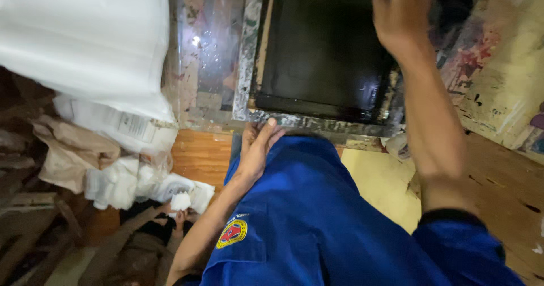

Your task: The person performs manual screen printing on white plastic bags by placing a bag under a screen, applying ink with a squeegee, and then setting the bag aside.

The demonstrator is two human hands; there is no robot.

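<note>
Far left: stack of white sheets (85, 36), below it crumpled brown paper (73, 150) and white plastic bottles (116, 184) in a heap. Lower left, another person's hand (180, 215) around a white wad (180, 200). Centre: left hand (256, 144) fingers loosely spread, resting flat against near edge of paint-smeared screen frame (249, 65), clamped on nothing. Black mesh screen (323, 48) inside frame, glossy with ink. Blue shirt (306, 218) low in centre. Right hand (402, 14) stretched over far upper right of screen, fingertips out of view, grip impossible to tell. Hands well apart. Far right: paint-stained wooden table (504, 178).
</note>
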